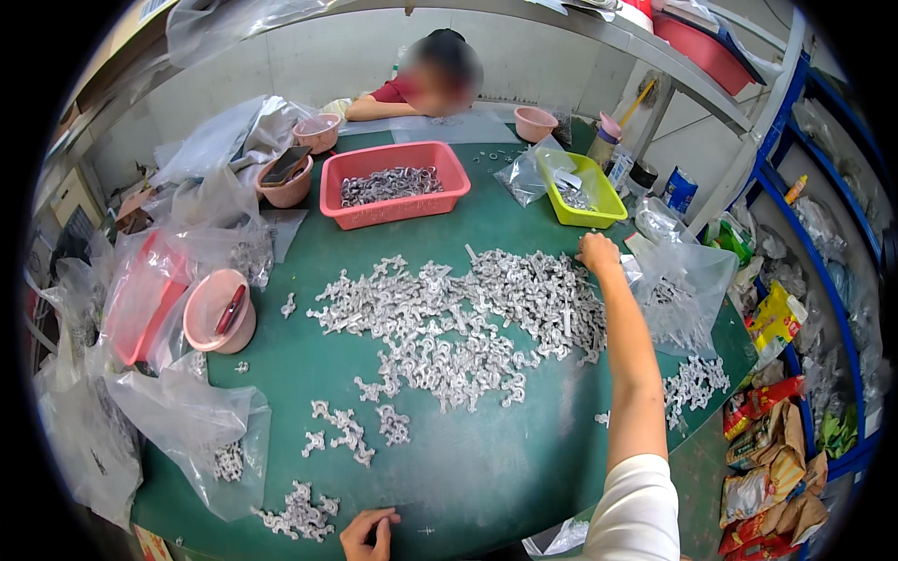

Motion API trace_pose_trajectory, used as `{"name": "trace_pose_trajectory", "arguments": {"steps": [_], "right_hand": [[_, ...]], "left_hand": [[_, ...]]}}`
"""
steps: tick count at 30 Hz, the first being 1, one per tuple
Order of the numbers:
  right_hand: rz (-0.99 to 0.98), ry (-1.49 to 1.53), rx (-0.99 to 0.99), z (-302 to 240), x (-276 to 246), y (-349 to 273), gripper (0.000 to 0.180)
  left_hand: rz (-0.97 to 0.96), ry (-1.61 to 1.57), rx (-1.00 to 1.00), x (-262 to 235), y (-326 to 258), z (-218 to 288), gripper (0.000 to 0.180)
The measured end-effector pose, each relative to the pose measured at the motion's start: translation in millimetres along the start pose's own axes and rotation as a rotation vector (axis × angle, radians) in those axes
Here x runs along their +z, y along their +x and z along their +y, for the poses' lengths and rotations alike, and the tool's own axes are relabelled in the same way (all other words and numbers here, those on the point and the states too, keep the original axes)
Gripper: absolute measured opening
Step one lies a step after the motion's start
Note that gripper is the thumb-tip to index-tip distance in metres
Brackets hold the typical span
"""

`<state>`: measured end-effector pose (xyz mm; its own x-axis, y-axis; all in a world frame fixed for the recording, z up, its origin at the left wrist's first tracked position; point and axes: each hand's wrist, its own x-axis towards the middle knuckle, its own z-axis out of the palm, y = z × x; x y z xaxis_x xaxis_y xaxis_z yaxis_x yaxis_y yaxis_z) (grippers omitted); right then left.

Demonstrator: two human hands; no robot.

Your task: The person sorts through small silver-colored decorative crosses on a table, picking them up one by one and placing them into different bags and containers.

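My right arm reaches far across the green table, and my right hand (pixel 599 251) is curled closed at the right edge of a large heap of small grey metal parts (pixel 468 318). What its fingers hold, if anything, is hidden. Near the front edge, my left hand (pixel 369 536) lies with its fingers curled in, and nothing shows in it. Beside it on the left is a small cluster of grey parts (pixel 299 512). More loose parts (pixel 346 432) lie between that cluster and the heap. Others (pixel 694 381) are spread to the right of my right forearm.
A pink tray (pixel 337 213) of metal rings and a yellow-green basket (pixel 599 217) stand beyond the heap. At left are a pink bowl (pixel 201 329) with a red pocketknife-like tool and plastic bags (pixel 201 411). Another person (pixel 385 105) sits opposite. Blue shelving (pixel 809 252) stands right.
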<state>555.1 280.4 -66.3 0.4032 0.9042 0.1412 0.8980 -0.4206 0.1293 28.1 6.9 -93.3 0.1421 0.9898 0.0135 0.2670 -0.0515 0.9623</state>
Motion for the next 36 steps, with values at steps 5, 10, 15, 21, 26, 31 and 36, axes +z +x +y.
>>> {"name": "trace_pose_trajectory", "arguments": {"steps": [5, 10, 15, 21, 26, 31, 36], "right_hand": [[-0.079, 0.105, -0.076, -12, 10, 12, 0.035], [0.011, 0.038, 0.006, 1, 29, 27, 0.03], [0.102, 0.03, 0.155, 30, 31, 32, 0.028], [-0.51, 0.287, 0.074, 32, 3, 27, 0.022], [-0.487, 0.504, 0.185, 42, 17, 9, 0.028], [-0.458, 0.492, 0.059, 22, 14, -11, 0.02], [-0.313, 0.537, 0.09, 18, 21, -29, 0.022]], "left_hand": [[-0.004, 0.064, -0.091, -1, -2, 2, 0.014], [0.043, 0.052, -0.055, 3, -2, -5, 0.014], [0.072, 0.035, -0.08, 4, -3, -21, 0.015], [0.073, 0.107, -0.072, 2, 1, -10, 0.013], [0.059, 0.11, -0.079, 3, 1, -7, 0.013], [0.055, 0.132, -0.056, 3, 3, 0, 0.012], [0.05, 0.113, -0.054, 2, -1, -9, 0.012]]}}
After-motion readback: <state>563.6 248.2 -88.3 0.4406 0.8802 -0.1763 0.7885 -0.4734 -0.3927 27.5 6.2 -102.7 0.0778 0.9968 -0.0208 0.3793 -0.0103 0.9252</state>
